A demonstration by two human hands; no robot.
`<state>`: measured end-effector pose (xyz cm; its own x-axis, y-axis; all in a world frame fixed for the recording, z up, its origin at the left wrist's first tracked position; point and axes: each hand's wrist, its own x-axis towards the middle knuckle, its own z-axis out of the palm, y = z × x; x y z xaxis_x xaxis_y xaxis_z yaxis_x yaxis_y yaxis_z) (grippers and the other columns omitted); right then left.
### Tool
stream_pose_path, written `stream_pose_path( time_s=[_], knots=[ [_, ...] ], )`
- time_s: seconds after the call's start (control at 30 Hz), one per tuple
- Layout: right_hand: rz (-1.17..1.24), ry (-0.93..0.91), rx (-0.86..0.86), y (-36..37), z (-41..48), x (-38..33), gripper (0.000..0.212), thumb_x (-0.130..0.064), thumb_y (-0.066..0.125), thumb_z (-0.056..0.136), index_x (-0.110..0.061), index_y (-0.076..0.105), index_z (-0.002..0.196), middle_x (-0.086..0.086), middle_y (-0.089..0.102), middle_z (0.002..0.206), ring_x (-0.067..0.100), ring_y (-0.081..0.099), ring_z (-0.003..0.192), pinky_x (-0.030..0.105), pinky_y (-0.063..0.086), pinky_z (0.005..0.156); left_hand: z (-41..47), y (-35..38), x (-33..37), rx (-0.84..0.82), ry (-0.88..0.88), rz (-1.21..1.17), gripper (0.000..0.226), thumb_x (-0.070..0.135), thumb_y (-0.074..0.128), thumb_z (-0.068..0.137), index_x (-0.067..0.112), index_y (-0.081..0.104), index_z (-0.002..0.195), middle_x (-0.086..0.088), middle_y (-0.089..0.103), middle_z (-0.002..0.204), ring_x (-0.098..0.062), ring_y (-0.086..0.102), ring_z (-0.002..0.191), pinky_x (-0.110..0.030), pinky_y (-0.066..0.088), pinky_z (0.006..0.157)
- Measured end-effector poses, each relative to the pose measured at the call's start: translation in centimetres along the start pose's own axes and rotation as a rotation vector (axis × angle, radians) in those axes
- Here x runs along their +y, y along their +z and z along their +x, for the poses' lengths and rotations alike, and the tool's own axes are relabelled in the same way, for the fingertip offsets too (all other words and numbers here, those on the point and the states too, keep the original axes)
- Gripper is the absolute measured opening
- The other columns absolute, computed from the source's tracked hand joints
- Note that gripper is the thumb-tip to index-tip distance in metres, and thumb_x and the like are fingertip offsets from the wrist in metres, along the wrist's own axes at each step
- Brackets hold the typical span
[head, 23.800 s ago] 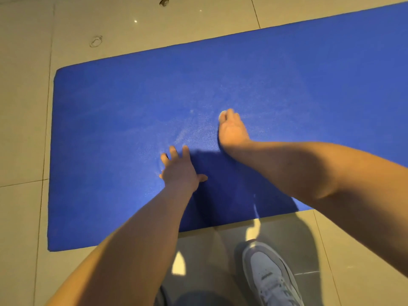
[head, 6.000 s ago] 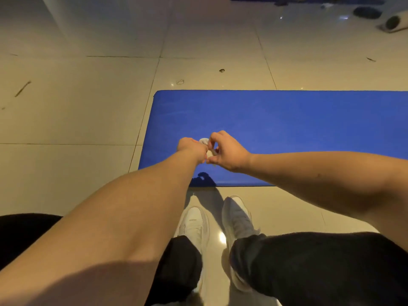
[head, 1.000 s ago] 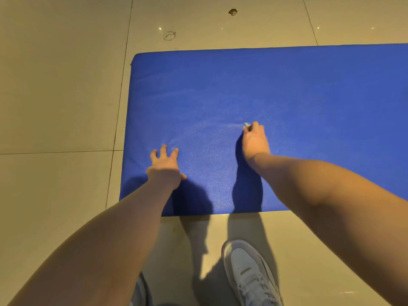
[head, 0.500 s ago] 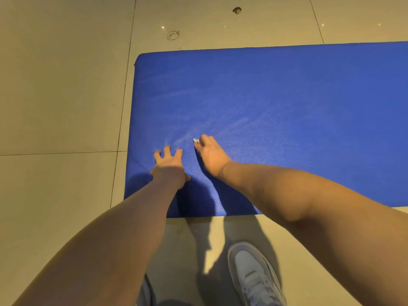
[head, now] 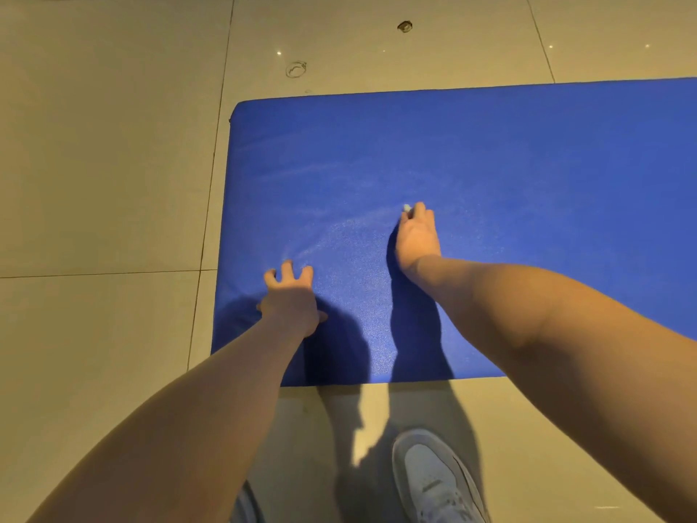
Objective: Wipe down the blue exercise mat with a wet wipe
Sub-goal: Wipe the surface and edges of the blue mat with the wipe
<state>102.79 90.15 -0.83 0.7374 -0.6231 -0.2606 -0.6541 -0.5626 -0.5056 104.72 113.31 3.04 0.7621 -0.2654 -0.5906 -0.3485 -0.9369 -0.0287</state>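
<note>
Right hand flat, pressing wet wipe onto blue mat, left hand splayed on mat, white shoe on tiled floor

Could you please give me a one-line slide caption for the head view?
Right hand presses a wet wipe onto the blue mat while the left hand rests on it nearby.
</note>
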Motion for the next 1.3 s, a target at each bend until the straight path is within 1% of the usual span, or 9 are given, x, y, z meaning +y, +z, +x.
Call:
stream_pose_path(
  time_s=[0.13, 0.3, 0.4, 0.5, 0.63, 0.73, 0.83, 1.1, 1.3],
  knots=[
    [-0.098, -0.311, -0.136, 3.0, -2.6, -3.9, 0.034, 0.001, 0.038, 0.099, 0.006, 0.049, 0.131, 0.026, 0.042, 0.135, 0.034, 0.039, 0.124, 0.04, 0.033, 0.096, 0.7, -1.3, 0.7, 0.02, -0.019, 0.007, 0.068, 0.057, 0.074, 0.082, 0.028, 0.038, 0.132, -0.002, 0.027, 0.141, -0.032, 0.031, 0.126, -0.041, 0.046, 0.083],
    [-0.209, -0.574, -0.289, 3.5, -2.5, -4.2, 0.032, -0.006, 0.043, 0.1, -0.003, 0.053, 0.13, 0.021, 0.045, 0.133, 0.035, 0.042, 0.122, 0.047, 0.036, 0.101, 2.6, -3.6, 2.4, 0.099, -0.039, 0.09, 0.055, 0.056, 0.064, 0.092, 0.018, 0.052, 0.13, -0.005, 0.043, 0.135, -0.025, 0.039, 0.127, -0.036, 0.039, 0.099],
    [-0.118, -0.398, -0.108, 0.8, -1.0, -2.7, 0.017, -0.033, 0.04, 0.104, -0.021, 0.05, 0.1, -0.002, 0.049, 0.116, 0.024, 0.051, 0.107, 0.04, 0.037, 0.094, 3.6, -3.3, 1.8, 0.108, -0.002, -0.016, 0.072, 0.046, 0.074, 0.087, 0.017, 0.038, 0.143, -0.006, 0.027, 0.155, -0.028, 0.023, 0.144, -0.04, 0.042, 0.103],
    [-0.101, -0.1, -0.028, -1.8, 2.4, -0.3, 0.025, -0.023, 0.044, 0.101, -0.015, 0.053, 0.123, 0.002, 0.053, 0.119, 0.027, 0.049, 0.105, 0.032, 0.034, 0.083, 4.0, -3.0, 1.1, -0.004, -0.02, -0.069, 0.098, 0.045, 0.075, 0.087, 0.032, 0.011, 0.159, 0.003, -0.004, 0.167, -0.027, -0.002, 0.154, -0.048, 0.042, 0.107],
    [-0.596, -0.101, -0.063, -2.7, 3.9, 0.6, 0.028, -0.01, 0.049, 0.09, -0.023, 0.063, 0.111, -0.003, 0.047, 0.083, 0.018, 0.037, 0.096, 0.025, 0.031, 0.078, 4.3, -3.6, 0.9, 0.002, -0.022, -0.026, 0.1, 0.051, 0.079, 0.081, 0.033, 0.017, 0.157, 0.005, 0.005, 0.164, -0.03, 0.008, 0.15, -0.04, 0.053, 0.084],
    [-0.192, -0.088, -0.017, -1.1, 2.8, -1.2, 0.026, -0.01, 0.044, 0.097, -0.016, 0.061, 0.116, 0.005, 0.056, 0.112, 0.024, 0.042, 0.107, 0.014, 0.03, 0.08, 4.4, -3.7, 1.1, 0.007, -0.04, -0.025, 0.099, 0.051, 0.082, 0.077, 0.032, 0.022, 0.154, 0.004, 0.01, 0.16, -0.03, 0.014, 0.146, -0.038, 0.053, 0.08],
    [-0.319, -0.354, -0.034, 1.8, 1.4, -3.7, 0.036, -0.005, 0.036, 0.101, 0.002, 0.048, 0.134, 0.02, 0.043, 0.136, 0.031, 0.039, 0.124, 0.018, 0.032, 0.091, 4.5, -3.6, 1.3, 0.006, -0.041, -0.037, 0.098, 0.051, 0.082, 0.077, 0.032, 0.023, 0.153, 0.004, 0.009, 0.16, -0.03, 0.014, 0.145, -0.041, 0.053, 0.085],
    [-0.437, -0.784, -0.167, 3.9, 0.7, -3.9, 0.05, -0.004, 0.04, 0.102, -0.001, 0.033, 0.151, 0.011, 0.037, 0.138, 0.03, 0.036, 0.12, 0.039, 0.039, 0.107, 4.1, -3.0, 0.9, 0.052, -0.015, -0.026, 0.103, 0.056, 0.078, 0.079, 0.034, 0.015, 0.158, 0.006, 0.007, 0.163, -0.03, 0.014, 0.146, -0.035, 0.043, 0.084],
    [-0.496, -0.279, 0.03, -1.8, 6.1, 1.2, 0.029, -0.007, 0.037, 0.101, -0.003, 0.054, 0.125, 0.015, 0.046, 0.128, 0.03, 0.045, 0.11, 0.033, 0.034, 0.083, 3.9, -3.0, 0.5, 0.065, -0.001, -0.001, 0.101, 0.057, 0.074, 0.083, 0.033, 0.011, 0.159, 0.006, 0.006, 0.164, -0.029, 0.014, 0.146, -0.032, 0.044, 0.08]
  ],
)
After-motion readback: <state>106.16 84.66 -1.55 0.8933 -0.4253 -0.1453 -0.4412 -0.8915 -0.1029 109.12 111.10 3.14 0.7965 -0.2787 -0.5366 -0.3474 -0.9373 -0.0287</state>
